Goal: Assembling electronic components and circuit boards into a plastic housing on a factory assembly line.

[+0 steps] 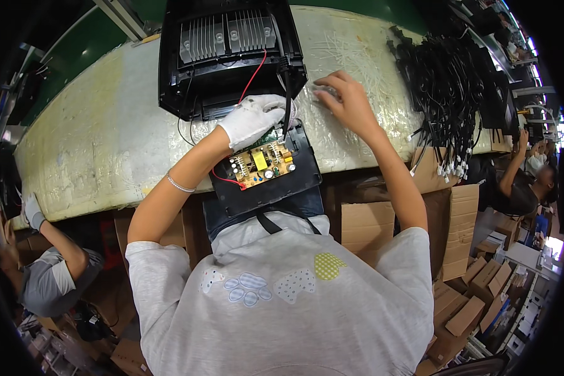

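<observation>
My left hand [255, 119], in a white glove, is curled at a thick black cable [287, 100] and pale wires where they drop toward a circuit board. That tan circuit board [261, 164], with a yellow transformer and metal heat sinks, lies on a black plastic panel [307, 164] at the table's near edge. Beyond it stands an open black housing [169, 69] with finned metal heat sinks [229, 36] inside; a red wire [253, 76] runs from it to the glove. My bare right hand [346, 101] hovers right of the housing, thumb and fingers apart, holding nothing, near scattered white cable ties [351, 53].
A large heap of black cables with white connectors [445, 94] covers the table's right end, some hanging over the edge. Cardboard boxes [366, 229] stand below the table. Co-workers sit at the far left [59, 276] and far right [521, 188].
</observation>
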Tool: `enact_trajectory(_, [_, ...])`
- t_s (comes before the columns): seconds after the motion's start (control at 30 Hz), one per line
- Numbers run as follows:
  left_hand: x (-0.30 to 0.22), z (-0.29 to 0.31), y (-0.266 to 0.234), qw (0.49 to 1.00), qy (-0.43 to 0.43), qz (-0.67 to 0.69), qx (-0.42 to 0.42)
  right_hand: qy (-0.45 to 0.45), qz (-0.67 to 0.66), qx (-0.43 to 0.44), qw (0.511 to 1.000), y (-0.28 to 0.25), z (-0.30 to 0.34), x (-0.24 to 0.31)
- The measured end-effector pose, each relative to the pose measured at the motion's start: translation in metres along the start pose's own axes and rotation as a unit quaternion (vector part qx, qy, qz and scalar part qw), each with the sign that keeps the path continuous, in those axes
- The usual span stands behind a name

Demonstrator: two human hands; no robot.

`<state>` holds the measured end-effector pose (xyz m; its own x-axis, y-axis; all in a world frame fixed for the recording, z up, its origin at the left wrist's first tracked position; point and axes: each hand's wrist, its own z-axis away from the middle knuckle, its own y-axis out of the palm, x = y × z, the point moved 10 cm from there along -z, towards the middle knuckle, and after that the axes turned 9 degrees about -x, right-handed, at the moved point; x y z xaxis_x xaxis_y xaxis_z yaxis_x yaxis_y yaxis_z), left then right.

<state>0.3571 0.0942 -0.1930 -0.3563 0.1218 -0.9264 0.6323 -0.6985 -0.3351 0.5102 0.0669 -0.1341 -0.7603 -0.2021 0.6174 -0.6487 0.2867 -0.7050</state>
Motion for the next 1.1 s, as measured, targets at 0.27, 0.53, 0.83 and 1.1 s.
enact_trajectory(0.27, [-0.019,0.001,-0.003,1.000,0.021,-0.015,0.004,-0.078,0.112,-0.018,0.990,0.003,0.035,0.017])
enact_trajectory(0.53, [-0.046,0.008,-0.010,0.982,0.087,-0.155,-0.071,-0.132,0.078,0.041,0.987,0.024,0.028,0.044])
enact_trajectory(0.83, [-0.062,0.027,-0.012,0.879,0.267,-0.367,-0.143,-0.013,-0.094,0.020,0.995,0.010,0.022,0.058])
enact_trajectory(1.1, [-0.052,0.026,-0.003,0.843,0.308,-0.428,-0.106,-0.099,0.021,-0.031,0.994,0.006,0.026,0.064])
